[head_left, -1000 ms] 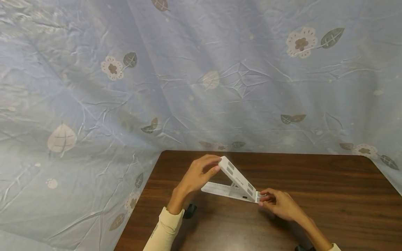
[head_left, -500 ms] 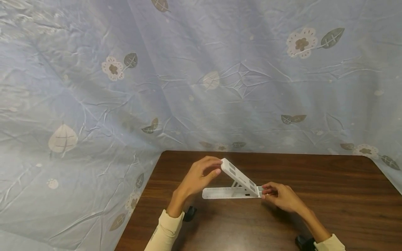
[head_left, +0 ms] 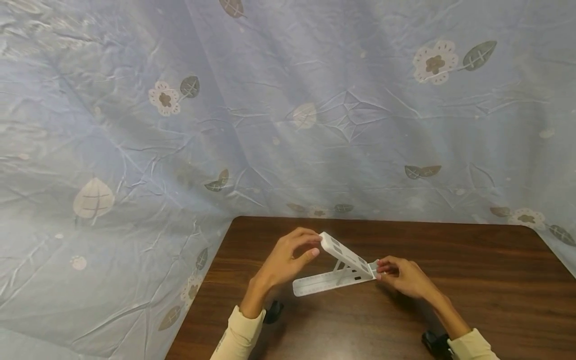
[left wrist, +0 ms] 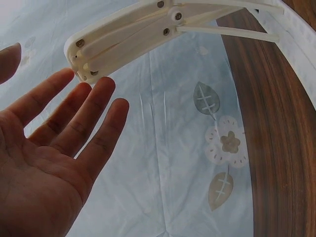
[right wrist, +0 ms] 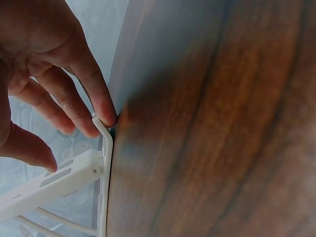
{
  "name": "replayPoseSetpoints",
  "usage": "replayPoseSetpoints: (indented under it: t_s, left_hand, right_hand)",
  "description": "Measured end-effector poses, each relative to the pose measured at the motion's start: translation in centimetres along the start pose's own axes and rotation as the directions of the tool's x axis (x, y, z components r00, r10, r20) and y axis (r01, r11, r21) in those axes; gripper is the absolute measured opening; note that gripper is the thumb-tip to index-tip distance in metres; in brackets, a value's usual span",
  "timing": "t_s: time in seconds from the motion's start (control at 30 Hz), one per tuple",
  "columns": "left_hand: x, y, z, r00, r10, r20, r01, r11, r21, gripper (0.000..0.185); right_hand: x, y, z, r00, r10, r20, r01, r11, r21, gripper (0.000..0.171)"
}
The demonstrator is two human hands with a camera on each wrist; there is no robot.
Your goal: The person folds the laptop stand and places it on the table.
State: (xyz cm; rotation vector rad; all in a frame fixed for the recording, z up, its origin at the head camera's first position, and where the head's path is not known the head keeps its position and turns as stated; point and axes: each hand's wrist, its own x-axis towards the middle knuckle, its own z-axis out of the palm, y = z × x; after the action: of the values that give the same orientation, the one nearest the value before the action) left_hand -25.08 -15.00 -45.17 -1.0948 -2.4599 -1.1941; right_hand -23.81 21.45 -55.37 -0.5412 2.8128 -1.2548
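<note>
A white folding stand (head_left: 321, 282) stands on the brown table, its long flat base marked like a ruler. Its raised arm (head_left: 344, 254) slants up to the left on thin struts and carries grey pads. My left hand (head_left: 288, 257) has its fingers extended, fingertips at the arm's upper end; the thumb is apart from it. In the left wrist view, screws show on the arm's underside (left wrist: 128, 37). My right hand (head_left: 405, 277) holds the short bent lip (right wrist: 103, 131) at the hinge end between fingers and thumb. Their exact contact is partly hidden.
The wooden table (head_left: 472, 280) has a rounded far edge. A pale blue curtain (head_left: 315, 150) with leaves and flowers hangs behind it and along the left. Black wrist devices (head_left: 435, 345) sit by both cream sleeves (head_left: 245, 325).
The stand has turned on the table: the base's left end swung nearer to me, the lip end moved away with my right hand. The raised arm's top has come slightly lower.
</note>
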Motion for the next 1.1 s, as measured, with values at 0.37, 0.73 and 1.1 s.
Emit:
replayPoseSetpoints:
  t_s: [0.37,0.73,1.1]
  left_hand:
    - [-0.5,0.1,0.3,1.000,0.023,-0.006,-0.023,0.998,-0.057,0.032]
    - [-0.7,-0.1,0.2,1.000,0.018,-0.012,-0.019,0.997,-0.069,0.032]
    - [-0.8,-0.3,0.0,1.000,-0.002,-0.005,0.002,0.997,-0.083,0.034]
  right_hand:
    - [1.4,0.7,0.5,1.000,0.001,-0.017,0.000,1.000,0.029,0.033]
    - [2.5,1.1,0.7,1.000,0.008,-0.028,-0.008,1.000,0.014,0.037]
    - [2.2,1.0,1.0,0.999,0.045,-0.030,-0.045,0.999,0.008,0.041]
